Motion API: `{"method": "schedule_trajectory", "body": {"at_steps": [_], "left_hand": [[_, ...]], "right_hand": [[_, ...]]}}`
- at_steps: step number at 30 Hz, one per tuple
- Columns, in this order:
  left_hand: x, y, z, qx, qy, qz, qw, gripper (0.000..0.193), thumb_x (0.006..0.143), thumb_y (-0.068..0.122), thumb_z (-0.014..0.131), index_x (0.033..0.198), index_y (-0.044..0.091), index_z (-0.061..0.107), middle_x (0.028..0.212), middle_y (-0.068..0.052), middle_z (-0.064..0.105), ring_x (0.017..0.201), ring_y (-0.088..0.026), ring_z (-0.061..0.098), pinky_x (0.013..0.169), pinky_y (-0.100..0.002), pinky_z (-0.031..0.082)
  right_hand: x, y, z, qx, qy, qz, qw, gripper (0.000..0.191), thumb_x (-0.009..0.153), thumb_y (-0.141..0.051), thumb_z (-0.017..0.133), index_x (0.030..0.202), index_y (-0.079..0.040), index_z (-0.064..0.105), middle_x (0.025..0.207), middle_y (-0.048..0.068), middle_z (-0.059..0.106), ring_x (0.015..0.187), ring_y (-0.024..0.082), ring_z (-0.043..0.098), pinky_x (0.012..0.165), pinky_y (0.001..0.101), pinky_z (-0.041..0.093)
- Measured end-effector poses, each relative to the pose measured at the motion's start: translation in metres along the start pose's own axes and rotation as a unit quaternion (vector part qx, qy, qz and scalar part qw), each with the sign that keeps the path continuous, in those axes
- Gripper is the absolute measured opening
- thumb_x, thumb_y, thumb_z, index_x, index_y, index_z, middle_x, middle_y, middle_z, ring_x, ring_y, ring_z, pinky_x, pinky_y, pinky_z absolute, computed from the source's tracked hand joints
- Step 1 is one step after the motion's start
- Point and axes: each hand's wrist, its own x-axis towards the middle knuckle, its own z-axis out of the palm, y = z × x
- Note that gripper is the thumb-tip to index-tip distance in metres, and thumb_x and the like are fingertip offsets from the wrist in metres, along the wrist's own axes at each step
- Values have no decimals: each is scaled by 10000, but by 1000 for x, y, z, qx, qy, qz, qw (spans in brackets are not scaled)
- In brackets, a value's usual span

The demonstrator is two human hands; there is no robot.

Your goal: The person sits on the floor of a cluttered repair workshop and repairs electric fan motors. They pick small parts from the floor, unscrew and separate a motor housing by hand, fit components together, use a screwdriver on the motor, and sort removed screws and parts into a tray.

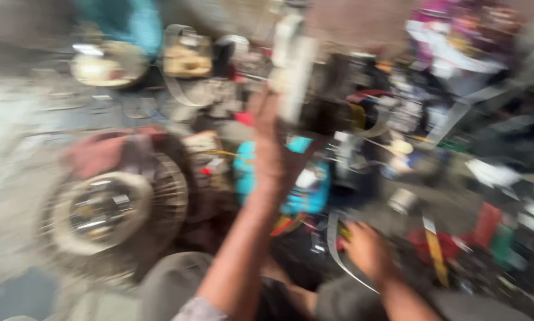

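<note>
Both knees (pixel 178 285), in grey cloth, fill the bottom edge of the view, and the two bare forearms rise from between them. Everything is smeared by motion, so fine detail is lost. Raised toward the middle of the view, the left hand (pixel 276 157) is lifted high, its fingers reaching up to a pale, oblong part (pixel 293 65) that it seems to grip at the lower end; whether the fingers close right around it I cannot tell. That part stands roughly upright in front of a dark block (pixel 332 101) of machinery. Lower and to the right, the right hand (pixel 368 249) is down near the floor, fingers curled, beside a thin curved metal strip (pixel 335 246) that it touches or nearly touches; the blur hides any real grasp. Behind the left wrist lies a turquoise casing (pixel 305 184). To the left of the arms sits a round motor winding (pixel 109 205) with a shiny hub, a reddish rag (pixel 103 151) draped over its top. Farther back lie a pale round dish (pixel 106 62) and a blue-green cloth (pixel 130 21). Off to the right, red and green scraps (pixel 492 229) and a yellow strip (pixel 436 252) lie among dark clutter.
</note>
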Motion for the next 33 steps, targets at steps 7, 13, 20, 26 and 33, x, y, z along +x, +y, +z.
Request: {"method": "schedule_trajectory", "body": {"at_steps": [7,13,20,26,33], "left_hand": [[6,1,0,7,-23,-48,999,1010,726,261,966,1537,149,375,1557,-192,401,1411,-386,509,1179,-429,495],[16,-2,4,-27,-7,-39,999,1001,629,190,979,1452,122,412,1565,-213,408,1441,-429,494,1165,-476,502],[30,8,-4,4,-27,-31,999,972,651,176,997,1437,112,429,1534,-198,456,1395,-374,547,1124,-424,531],[35,11,-2,6,-27,-24,999,983,650,190,999,1445,110,427,1531,-195,450,1409,-382,537,1136,-434,531],[33,5,-2,12,-33,-37,999,986,648,218,1001,1437,119,419,1535,-203,443,1390,-382,554,1098,-433,560]], "right_hand": [[54,63,36,-42,-162,25,986,303,875,-359,659,1056,-118,623,937,200,753,1000,385,735,901,531,581],[63,84,-95,217,-34,119,968,297,863,-253,718,1113,-99,763,850,100,742,751,210,599,673,379,494],[59,-28,-200,438,11,-120,891,346,869,-46,820,1212,-29,776,970,55,789,814,107,639,706,251,504],[75,-64,-208,429,23,-112,896,320,835,-77,775,1153,-36,779,1042,55,818,943,107,719,844,253,566],[86,-66,-210,436,55,-165,883,287,861,-66,759,1142,-4,766,1094,73,787,1009,118,697,910,267,537]]}}
